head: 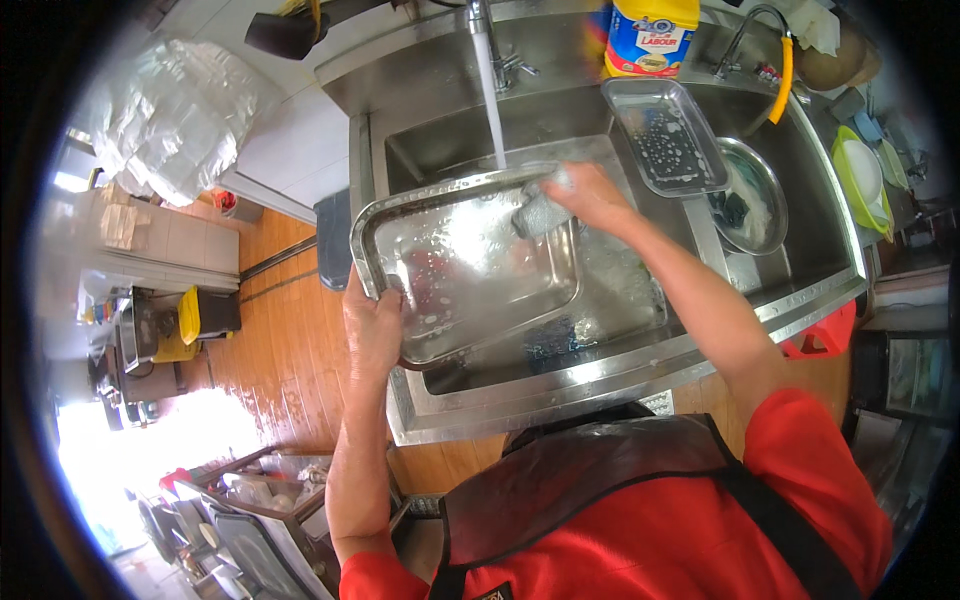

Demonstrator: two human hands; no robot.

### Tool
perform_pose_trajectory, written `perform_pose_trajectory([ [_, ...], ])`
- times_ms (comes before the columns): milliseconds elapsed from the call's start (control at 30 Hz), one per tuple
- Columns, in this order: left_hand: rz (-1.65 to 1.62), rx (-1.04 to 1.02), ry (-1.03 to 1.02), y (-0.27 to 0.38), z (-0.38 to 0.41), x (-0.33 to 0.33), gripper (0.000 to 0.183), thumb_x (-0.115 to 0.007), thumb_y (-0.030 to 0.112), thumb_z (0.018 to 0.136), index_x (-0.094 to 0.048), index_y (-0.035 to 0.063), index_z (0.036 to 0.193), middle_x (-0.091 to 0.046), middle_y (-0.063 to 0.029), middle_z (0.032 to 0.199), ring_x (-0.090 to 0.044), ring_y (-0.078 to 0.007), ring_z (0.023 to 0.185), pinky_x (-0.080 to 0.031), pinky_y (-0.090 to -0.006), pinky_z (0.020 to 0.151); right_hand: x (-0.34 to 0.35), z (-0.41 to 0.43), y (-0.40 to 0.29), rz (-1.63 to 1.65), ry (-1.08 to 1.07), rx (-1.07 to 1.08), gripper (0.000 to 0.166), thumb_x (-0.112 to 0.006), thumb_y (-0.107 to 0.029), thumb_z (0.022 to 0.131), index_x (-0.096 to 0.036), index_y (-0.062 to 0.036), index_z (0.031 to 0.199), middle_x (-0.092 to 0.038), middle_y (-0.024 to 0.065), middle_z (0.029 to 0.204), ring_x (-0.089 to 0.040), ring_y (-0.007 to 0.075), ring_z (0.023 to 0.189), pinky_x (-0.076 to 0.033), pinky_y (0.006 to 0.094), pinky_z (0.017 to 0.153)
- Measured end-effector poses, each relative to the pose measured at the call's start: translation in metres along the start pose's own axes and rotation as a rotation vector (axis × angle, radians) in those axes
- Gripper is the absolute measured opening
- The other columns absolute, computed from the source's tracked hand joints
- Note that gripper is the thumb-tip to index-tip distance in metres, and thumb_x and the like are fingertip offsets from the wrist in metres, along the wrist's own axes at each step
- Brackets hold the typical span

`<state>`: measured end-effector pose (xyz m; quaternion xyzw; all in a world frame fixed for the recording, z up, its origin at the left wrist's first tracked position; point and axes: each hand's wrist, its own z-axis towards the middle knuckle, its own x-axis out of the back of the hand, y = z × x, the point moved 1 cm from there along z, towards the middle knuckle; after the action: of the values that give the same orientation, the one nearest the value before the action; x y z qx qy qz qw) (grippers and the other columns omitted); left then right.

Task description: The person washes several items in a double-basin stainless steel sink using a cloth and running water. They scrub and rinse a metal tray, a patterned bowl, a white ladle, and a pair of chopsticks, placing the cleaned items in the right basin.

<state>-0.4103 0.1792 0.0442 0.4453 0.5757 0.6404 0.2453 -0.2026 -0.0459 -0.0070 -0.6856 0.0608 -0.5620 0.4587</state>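
Note:
My left hand (pixel 375 326) grips the near left edge of a rectangular stainless steel tray (pixel 465 262), its thumb over the rim. The tray is held tilted above the left sink basin (pixel 622 150), with soapy drops on its inner surface. My right hand (pixel 589 195) holds a grey scouring cloth or pad (pixel 541 214) against the tray's right part, near the far rim. Water runs from the faucet (pixel 487 60) just behind the tray's far edge. Foamy water and something dark lie in the basin under the tray.
A second rectangular tray (pixel 671 142) with suds rests over the sink's divider. Beside it, an oval metal bowl (pixel 750 196) holds cloths in the right basin. A yellow and blue Labour detergent container (pixel 652 37) stands behind. At right is a faucet with a yellow hose (pixel 782 79).

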Motion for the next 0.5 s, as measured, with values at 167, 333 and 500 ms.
perform_pose_trajectory([
  [167, -0.030, -0.003, 0.095, -0.017, -0.014, -0.011, 0.047, -0.039, -0.010, 0.073, -0.050, -0.0005, 0.118, -0.061, -0.0077, 0.087, -0.055, -0.0117, 0.076, -0.045, -0.0246, 0.067, -0.035, -0.022, 0.012, 0.177, 0.137, -0.239, 0.043, -0.059, -0.037, 0.081, -0.060, 0.0032, 0.097, -0.063, 0.0241, 0.090, -0.060, 0.0397, 0.085, -0.046, 0.0432, 0.076],
  [333, -0.091, 0.078, 0.139, -0.018, -0.019, -0.019, 0.036, -0.042, -0.007, 0.078, -0.052, -0.0008, 0.112, -0.059, -0.0069, 0.082, -0.053, -0.0085, 0.069, -0.044, -0.0246, 0.060, -0.065, -0.048, 0.022, 0.133, 0.104, -0.427, 0.041, -0.060, -0.035, 0.080, -0.061, 0.0015, 0.097, -0.062, 0.0258, 0.090, -0.060, 0.0393, 0.085, -0.047, 0.0434, 0.076],
  [500, -0.092, -0.055, 0.280, -0.032, -0.017, -0.022, 0.032, -0.044, -0.006, 0.078, -0.050, -0.0015, 0.109, -0.058, -0.0068, 0.083, -0.054, -0.0120, 0.071, -0.045, -0.0256, 0.062, -0.112, -0.085, 0.029, 1.034, 0.188, -0.811, 0.031, -0.060, -0.026, 0.084, -0.060, 0.0018, 0.098, -0.062, 0.0120, 0.092, -0.062, 0.0194, 0.075, -0.052, 0.0319, 0.050],
])
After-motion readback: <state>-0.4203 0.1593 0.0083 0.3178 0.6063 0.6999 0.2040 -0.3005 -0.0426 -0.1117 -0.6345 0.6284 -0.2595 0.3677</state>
